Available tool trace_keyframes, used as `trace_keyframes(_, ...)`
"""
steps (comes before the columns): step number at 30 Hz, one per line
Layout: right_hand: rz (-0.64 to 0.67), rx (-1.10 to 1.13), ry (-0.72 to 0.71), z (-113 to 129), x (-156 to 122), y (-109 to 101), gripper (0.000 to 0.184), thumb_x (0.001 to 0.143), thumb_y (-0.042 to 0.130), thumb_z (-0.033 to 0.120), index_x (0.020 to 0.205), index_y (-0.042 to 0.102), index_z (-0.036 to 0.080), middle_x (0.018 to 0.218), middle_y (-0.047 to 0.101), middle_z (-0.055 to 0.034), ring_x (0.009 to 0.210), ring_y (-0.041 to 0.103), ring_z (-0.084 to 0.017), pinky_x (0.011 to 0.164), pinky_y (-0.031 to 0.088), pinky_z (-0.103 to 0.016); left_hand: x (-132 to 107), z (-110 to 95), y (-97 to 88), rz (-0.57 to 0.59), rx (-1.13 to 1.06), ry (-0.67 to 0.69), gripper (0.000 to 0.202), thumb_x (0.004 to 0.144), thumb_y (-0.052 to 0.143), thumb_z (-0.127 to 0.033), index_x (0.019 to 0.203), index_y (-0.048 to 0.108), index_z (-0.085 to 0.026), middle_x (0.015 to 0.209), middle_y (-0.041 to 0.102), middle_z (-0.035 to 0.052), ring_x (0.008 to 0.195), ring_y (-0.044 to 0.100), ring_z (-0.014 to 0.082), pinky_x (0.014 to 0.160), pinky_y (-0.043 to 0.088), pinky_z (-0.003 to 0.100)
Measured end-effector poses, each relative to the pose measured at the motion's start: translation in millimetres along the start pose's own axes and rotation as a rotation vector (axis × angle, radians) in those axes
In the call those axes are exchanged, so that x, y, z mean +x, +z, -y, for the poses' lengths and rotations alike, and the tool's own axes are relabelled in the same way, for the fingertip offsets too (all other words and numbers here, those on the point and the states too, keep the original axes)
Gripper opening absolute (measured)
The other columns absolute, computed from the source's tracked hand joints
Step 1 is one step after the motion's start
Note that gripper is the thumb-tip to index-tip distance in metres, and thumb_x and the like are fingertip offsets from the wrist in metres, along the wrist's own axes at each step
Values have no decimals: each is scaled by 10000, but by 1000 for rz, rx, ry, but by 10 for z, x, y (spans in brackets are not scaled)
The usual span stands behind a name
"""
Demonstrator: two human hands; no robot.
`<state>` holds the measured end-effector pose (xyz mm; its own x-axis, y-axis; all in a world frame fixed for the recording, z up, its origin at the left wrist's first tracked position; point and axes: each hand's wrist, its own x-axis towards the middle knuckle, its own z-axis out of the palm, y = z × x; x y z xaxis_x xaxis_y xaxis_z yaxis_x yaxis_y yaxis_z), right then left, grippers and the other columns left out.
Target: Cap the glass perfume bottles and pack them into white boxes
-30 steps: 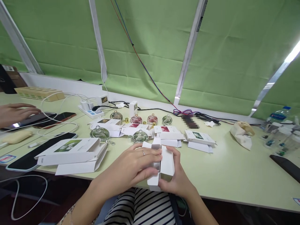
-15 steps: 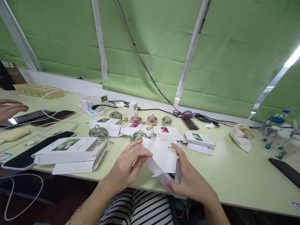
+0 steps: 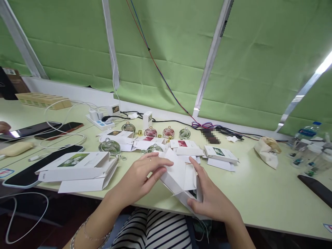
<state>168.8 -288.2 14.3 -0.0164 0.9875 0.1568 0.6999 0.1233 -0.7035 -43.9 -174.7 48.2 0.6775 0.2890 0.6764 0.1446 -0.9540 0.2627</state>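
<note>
Both of my hands hold a small white cardboard box (image 3: 180, 178) with its flaps open, at the near edge of the pale green table (image 3: 259, 197). My left hand (image 3: 141, 174), with a ring on one finger, pinches the box's left flap. My right hand (image 3: 211, 195) grips the box's lower right side, its fingers wrapped round it. Behind the box lie several flat white boxes with picture labels (image 3: 220, 152) and round glass ornaments (image 3: 168, 131). A larger flat white box (image 3: 77, 166) lies to the left.
A black tablet (image 3: 28, 174) and phones (image 3: 62, 128) with white cables lie at the left. Another person's fingers (image 3: 3, 126) touch a device at the far left. A power strip (image 3: 100, 121), a cloth bag (image 3: 267, 147), water bottles (image 3: 307, 133) and a black object (image 3: 315, 186) stand around.
The box was closed up between my hands; now it is unfolded with flaps spread and tilted. The other person's hand has drawn back to the left.
</note>
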Motion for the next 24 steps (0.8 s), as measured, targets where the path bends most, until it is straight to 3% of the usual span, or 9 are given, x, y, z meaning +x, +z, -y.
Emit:
trace_keyframes(3, 0, 53, 26, -20, -7, -21, 982, 675, 632, 231, 1441, 23, 306, 1505, 146, -46, 1367, 164, -281, 1080, 208, -506, -26, 30, -60, 189, 11, -25, 196, 910, 465, -256, 1061, 587, -236, 953, 672, 21, 941, 611, 175, 849, 478, 283)
trace_keyframes(5, 10, 106, 20, -45, -13, -37, 958, 696, 624, 272, 1442, 24, 311, 1508, 144, -33, 1370, 164, -272, 1084, 202, -492, -60, 62, -56, 251, 40, -24, 290, 866, 550, -329, 1146, 553, -254, 1053, 645, 42, 1009, 584, 202, 852, 476, 292)
trace_keyframes(11, 114, 214, 39, -84, -35, -93, 913, 719, 611, 370, 1444, 57, 316, 1466, 259, -55, 1317, 285, -299, 1055, 230, -506, -62, 146, -15, 200, 51, 98, 224, 902, 440, -169, 1090, 549, -221, 913, 681, 18, 872, 622, 158, 949, 414, 342)
trace_keyframes(17, 132, 193, 31, -52, -26, -78, 917, 689, 622, 368, 1441, 101, 307, 1403, 327, -79, 1263, 343, -313, 1021, 275, -501, -35, 105, -5, 271, -9, 94, 224, 889, 462, -160, 1087, 532, -236, 909, 687, -6, 872, 631, 154, 1011, 366, 369)
trace_keyframes(24, 70, 226, -72, -74, -26, -46, 884, 710, 593, 477, 1437, 132, 278, 1420, 303, -80, 1268, 336, -296, 1049, 242, -468, -83, -1, 86, 177, -84, -4, 269, 859, 501, -185, 1123, 466, -221, 1057, 635, 50, 1066, 558, 192, 877, 488, 297)
